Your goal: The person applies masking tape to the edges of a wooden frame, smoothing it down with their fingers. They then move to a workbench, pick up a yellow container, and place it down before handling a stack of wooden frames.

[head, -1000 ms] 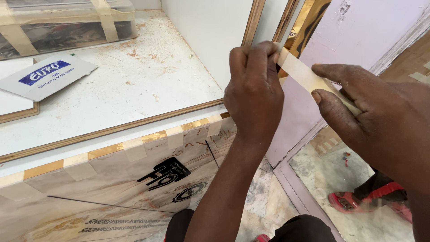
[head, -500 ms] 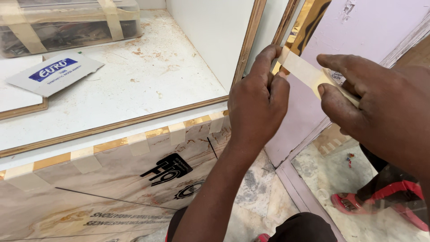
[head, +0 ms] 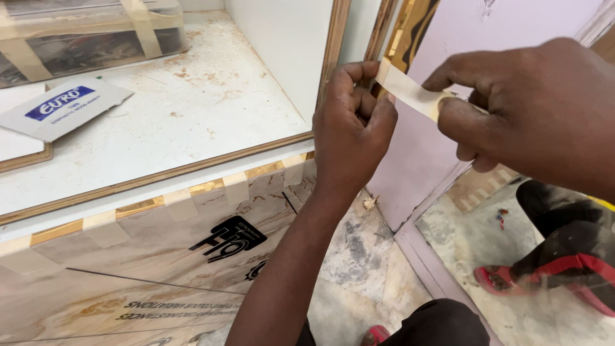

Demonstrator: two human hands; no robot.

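A flat white packet [head: 64,110] with a blue label patch lies tilted on the white shelf [head: 192,122] at upper left. Behind it, at the top edge, sits a clear-wrapped package [head: 90,38] bound with tan tape bands. Below the shelf's front edge, a protective film [head: 160,269] covering the panel carries a black printed logo and lines of dark lettering.

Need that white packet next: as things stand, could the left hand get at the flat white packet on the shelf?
Probably yes. The left hand pinches one end of the tape strip at the gold edge trim. The white packet lies flat on the white shelf with open surface between, but the hand's grip would have to release the tape first.
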